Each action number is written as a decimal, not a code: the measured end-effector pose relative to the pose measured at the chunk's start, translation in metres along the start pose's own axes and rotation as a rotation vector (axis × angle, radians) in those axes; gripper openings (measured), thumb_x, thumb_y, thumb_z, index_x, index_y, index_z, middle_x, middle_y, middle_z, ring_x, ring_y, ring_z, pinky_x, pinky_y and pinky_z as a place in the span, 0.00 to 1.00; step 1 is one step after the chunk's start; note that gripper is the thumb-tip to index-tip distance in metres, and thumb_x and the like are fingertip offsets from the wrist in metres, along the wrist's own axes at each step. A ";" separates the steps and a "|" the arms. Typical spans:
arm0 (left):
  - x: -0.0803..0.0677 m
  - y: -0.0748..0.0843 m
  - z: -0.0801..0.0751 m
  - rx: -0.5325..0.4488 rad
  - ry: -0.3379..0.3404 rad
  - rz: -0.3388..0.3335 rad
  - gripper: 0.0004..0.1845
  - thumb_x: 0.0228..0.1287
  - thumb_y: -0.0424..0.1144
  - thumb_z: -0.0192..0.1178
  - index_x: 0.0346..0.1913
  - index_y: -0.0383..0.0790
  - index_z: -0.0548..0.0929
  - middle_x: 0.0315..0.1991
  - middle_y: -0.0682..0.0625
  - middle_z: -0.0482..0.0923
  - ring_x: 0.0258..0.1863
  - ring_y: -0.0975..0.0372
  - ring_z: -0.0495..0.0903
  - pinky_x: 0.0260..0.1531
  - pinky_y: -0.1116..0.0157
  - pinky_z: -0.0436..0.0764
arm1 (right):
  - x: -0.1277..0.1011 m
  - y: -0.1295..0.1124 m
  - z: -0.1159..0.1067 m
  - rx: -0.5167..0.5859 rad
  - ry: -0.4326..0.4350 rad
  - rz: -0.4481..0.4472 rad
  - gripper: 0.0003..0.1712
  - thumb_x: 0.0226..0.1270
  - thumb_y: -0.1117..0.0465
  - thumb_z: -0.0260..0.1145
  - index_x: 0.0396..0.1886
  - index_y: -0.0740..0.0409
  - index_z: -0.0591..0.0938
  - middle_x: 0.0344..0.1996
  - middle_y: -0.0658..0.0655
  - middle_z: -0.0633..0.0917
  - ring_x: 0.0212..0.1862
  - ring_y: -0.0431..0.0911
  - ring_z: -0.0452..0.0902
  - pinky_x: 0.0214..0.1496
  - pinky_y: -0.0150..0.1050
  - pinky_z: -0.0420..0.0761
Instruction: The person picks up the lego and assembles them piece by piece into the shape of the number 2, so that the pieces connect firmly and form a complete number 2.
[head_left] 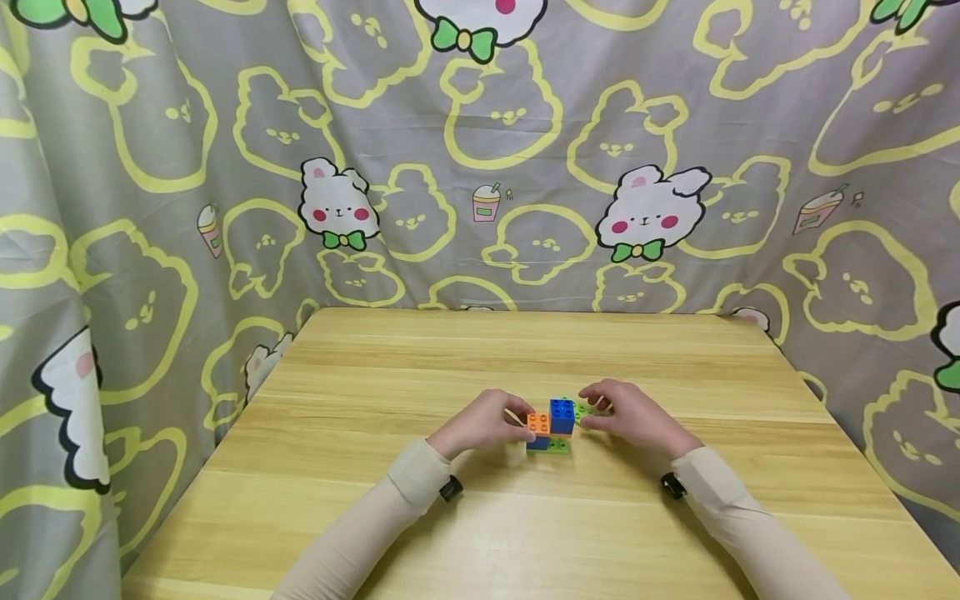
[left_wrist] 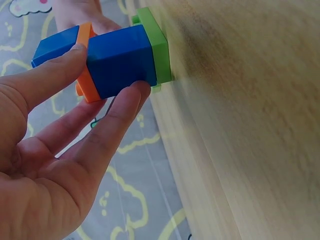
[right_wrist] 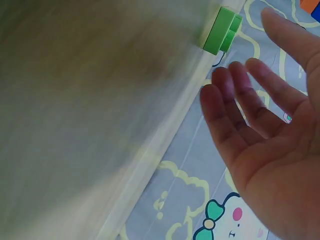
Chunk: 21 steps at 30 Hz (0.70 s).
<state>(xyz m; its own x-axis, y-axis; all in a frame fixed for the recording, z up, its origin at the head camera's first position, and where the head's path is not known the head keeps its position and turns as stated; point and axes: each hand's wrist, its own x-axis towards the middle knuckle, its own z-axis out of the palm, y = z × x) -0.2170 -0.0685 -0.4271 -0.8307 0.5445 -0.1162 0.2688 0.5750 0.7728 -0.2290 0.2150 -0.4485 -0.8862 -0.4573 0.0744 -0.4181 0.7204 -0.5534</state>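
Left hand point(head_left: 483, 423) fingers pinch a toy-brick stack point(head_left: 553, 424) on the desk point(head_left: 360, 392); at 3 o'clock, right hand point(head_left: 628, 415) hovers, fingers spread.

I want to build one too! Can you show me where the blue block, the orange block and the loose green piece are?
blue block point(head_left: 562, 414): head view, on its studded top.
orange block point(head_left: 537, 422): head view, on its studded top.
loose green piece point(right_wrist: 220, 30): right wrist view, on its flat side.
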 end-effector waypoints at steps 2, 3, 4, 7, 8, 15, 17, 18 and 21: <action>0.000 0.000 0.000 0.000 -0.001 0.000 0.18 0.62 0.38 0.73 0.54 0.36 0.87 0.48 0.47 0.88 0.45 0.59 0.88 0.45 0.64 0.86 | 0.001 0.000 0.001 -0.008 -0.007 0.010 0.26 0.65 0.56 0.75 0.58 0.64 0.83 0.47 0.57 0.87 0.44 0.46 0.82 0.49 0.48 0.83; 0.000 0.000 0.000 0.000 -0.001 0.001 0.19 0.62 0.38 0.73 0.54 0.36 0.87 0.48 0.47 0.88 0.45 0.59 0.88 0.45 0.64 0.85 | 0.001 -0.001 0.001 -0.011 -0.011 0.016 0.26 0.64 0.55 0.76 0.58 0.64 0.83 0.48 0.58 0.87 0.44 0.46 0.82 0.49 0.47 0.83; 0.000 0.000 0.000 0.000 -0.001 0.002 0.19 0.62 0.38 0.73 0.54 0.36 0.87 0.48 0.47 0.88 0.45 0.59 0.88 0.45 0.64 0.85 | 0.002 -0.001 0.002 -0.017 -0.014 0.015 0.26 0.64 0.55 0.76 0.58 0.64 0.83 0.48 0.58 0.87 0.44 0.46 0.82 0.48 0.47 0.84; 0.000 0.000 0.000 0.001 -0.002 0.003 0.18 0.63 0.38 0.73 0.54 0.36 0.87 0.48 0.47 0.88 0.45 0.59 0.88 0.45 0.64 0.86 | 0.003 -0.002 0.003 -0.021 -0.017 0.021 0.26 0.64 0.55 0.76 0.58 0.65 0.83 0.48 0.59 0.88 0.44 0.46 0.83 0.48 0.48 0.84; 0.000 0.000 0.000 0.002 -0.002 0.003 0.18 0.63 0.38 0.73 0.54 0.36 0.87 0.48 0.47 0.88 0.45 0.59 0.88 0.44 0.64 0.86 | 0.003 -0.002 0.003 -0.024 -0.017 0.022 0.26 0.64 0.55 0.76 0.57 0.65 0.83 0.48 0.59 0.88 0.44 0.46 0.83 0.48 0.48 0.84; -0.001 0.001 0.000 0.005 -0.001 0.001 0.18 0.63 0.38 0.73 0.55 0.36 0.87 0.49 0.47 0.88 0.46 0.59 0.87 0.44 0.64 0.85 | 0.004 -0.004 0.005 -0.046 -0.031 0.024 0.25 0.64 0.56 0.76 0.56 0.64 0.84 0.43 0.56 0.88 0.42 0.45 0.82 0.46 0.47 0.83; -0.001 0.001 0.000 0.006 0.000 0.004 0.18 0.63 0.37 0.73 0.55 0.36 0.87 0.49 0.47 0.88 0.46 0.59 0.87 0.44 0.64 0.85 | 0.004 -0.004 0.005 -0.052 -0.037 0.024 0.24 0.64 0.56 0.76 0.56 0.64 0.84 0.41 0.54 0.88 0.41 0.45 0.82 0.45 0.46 0.83; -0.001 0.001 0.000 0.008 0.000 0.006 0.18 0.63 0.37 0.73 0.55 0.36 0.87 0.49 0.47 0.88 0.46 0.58 0.88 0.44 0.64 0.85 | 0.004 -0.004 0.005 -0.057 -0.039 0.022 0.23 0.64 0.57 0.76 0.55 0.63 0.84 0.40 0.53 0.87 0.40 0.44 0.81 0.45 0.46 0.83; -0.002 0.002 0.000 0.014 0.001 0.009 0.18 0.63 0.37 0.73 0.55 0.36 0.87 0.50 0.47 0.88 0.46 0.59 0.88 0.44 0.64 0.85 | 0.004 -0.003 0.005 -0.068 -0.045 0.012 0.22 0.64 0.58 0.76 0.55 0.62 0.85 0.37 0.51 0.86 0.38 0.42 0.79 0.44 0.44 0.81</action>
<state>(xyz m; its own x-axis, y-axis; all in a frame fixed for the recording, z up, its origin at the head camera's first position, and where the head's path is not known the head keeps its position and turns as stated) -0.2152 -0.0681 -0.4251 -0.8287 0.5492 -0.1082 0.2831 0.5781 0.7653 -0.2301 0.2080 -0.4506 -0.8820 -0.4703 0.0297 -0.4214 0.7590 -0.4963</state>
